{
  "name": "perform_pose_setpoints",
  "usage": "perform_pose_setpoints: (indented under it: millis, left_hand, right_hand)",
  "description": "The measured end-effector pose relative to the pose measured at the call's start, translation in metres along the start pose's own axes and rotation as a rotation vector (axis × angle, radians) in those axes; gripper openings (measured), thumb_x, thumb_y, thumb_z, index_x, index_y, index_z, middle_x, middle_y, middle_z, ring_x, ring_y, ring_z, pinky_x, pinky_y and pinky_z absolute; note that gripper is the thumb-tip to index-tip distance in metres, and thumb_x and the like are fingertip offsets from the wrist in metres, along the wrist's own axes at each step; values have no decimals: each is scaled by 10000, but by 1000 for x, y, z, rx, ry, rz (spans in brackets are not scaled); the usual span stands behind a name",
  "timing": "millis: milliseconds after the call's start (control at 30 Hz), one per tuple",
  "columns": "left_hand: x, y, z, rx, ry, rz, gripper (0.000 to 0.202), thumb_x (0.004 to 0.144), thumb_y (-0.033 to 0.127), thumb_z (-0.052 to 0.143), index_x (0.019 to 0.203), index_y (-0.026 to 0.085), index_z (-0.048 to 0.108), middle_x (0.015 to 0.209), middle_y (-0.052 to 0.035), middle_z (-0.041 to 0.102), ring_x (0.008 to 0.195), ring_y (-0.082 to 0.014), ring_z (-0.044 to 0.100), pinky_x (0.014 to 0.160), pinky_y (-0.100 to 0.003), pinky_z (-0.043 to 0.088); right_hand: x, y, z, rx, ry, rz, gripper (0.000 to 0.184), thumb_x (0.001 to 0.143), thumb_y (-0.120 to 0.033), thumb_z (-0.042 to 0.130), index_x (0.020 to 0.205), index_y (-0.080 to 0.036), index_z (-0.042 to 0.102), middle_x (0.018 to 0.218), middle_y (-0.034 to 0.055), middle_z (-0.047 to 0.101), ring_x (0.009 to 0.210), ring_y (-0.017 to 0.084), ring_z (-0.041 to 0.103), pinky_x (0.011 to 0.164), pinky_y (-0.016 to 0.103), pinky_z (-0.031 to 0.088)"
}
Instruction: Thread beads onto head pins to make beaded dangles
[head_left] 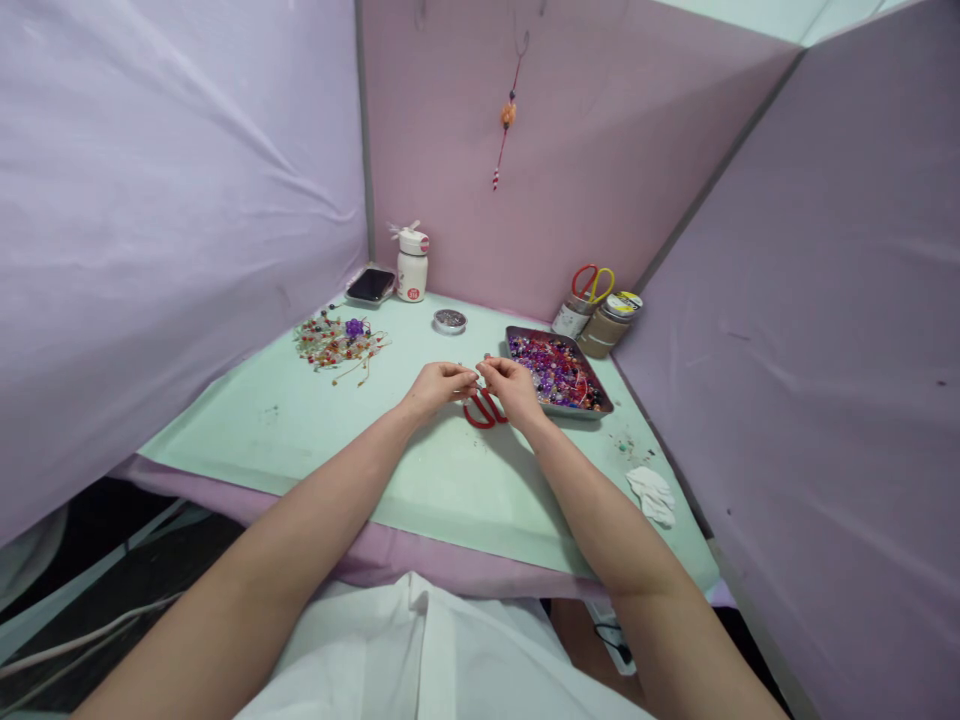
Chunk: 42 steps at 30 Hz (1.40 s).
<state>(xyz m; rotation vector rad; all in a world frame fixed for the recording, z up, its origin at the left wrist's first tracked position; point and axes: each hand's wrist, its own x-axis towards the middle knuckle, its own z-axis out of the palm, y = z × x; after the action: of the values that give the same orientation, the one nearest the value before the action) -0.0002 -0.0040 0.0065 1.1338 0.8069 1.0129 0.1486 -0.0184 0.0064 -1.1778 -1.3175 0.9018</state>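
Observation:
My left hand (441,390) and my right hand (511,388) meet over the middle of the table, fingertips nearly touching. Both are closed in a pinch; what sits between the fingers is too small to make out. Just below them lie scissors with red handles (480,424), partly covered by my right hand. Close to the right hand, a metal tray (574,411) holds many purple, red and dark beads (556,368). Off to the left is a loose pile of beaded strings (337,342) with a purple flower-like piece in it.
A small round tin (450,321) stands behind my hands. Farther back are a phone (371,286), a white bottle (412,266), a can of scissors (573,316) and a lidded jar (606,328). Crumpled tissue (652,496) lies at right. A beaded cord (508,115) hangs on the pink wall.

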Motion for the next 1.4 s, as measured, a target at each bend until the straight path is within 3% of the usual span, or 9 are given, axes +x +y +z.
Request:
perform_pose_setpoints:
  millis: [467,567,667,733,833,967,1400]
  left_hand:
    - [-3,7,1,-73,71,1,339,524,389,822,685,132,672,656,-46,632,650,-130,579,750,-329,494]
    - [-2,6,1,-43,79,15,329,537,378,816,697,126,678,673,-53,640,644,-129,583,753,-329,488]
    - [-3,7,2,-22,77,12,312,543,361,816,696,123,684,677,-62,644,635,-133,584,750,-338,484]
    - [-4,8,2,-14,82,6,304,543,357,819,686,125,684,668,-62,639,628,-136,580,743,-345,483]
    - [-5,10,2,-10,87,-2,309,534,365,825,679,132,684,674,-66,639,633,-139,580,741,-352,486]
    - [-5,9,0,1,83,-1,344,513,406,831,683,144,688,687,-72,649,650,-149,581,737,-347,490]
    - [-8,13,1,20,64,-28,363,529,402,821,705,120,675,683,-46,632,653,-124,582,762,-322,475]
  right_hand:
    - [-2,-5,0,-120,11,-52,281,739,-460,596,792,-187,634,705,-3,604,679,130,520,653,254,434]
    - [2,-11,-11,-248,47,-170,259,780,-430,563,807,-183,636,775,17,630,733,146,548,717,274,439]
    - [10,-15,-35,-516,104,-261,196,803,-346,544,840,-188,654,890,51,652,815,169,566,798,297,426]
    - [16,-15,-55,-735,130,-191,168,804,-292,539,847,-189,665,907,68,669,870,193,573,825,314,409]
    - [22,-11,-81,-1035,147,60,152,802,-270,551,826,-206,687,895,70,694,905,222,591,856,366,370]
    - [25,-2,-98,-1197,78,241,136,773,-245,582,807,-233,713,896,64,712,917,239,609,862,399,342]
    - [22,-4,-92,-1235,-122,267,99,709,-174,636,699,-235,714,749,21,707,863,202,618,988,473,248]
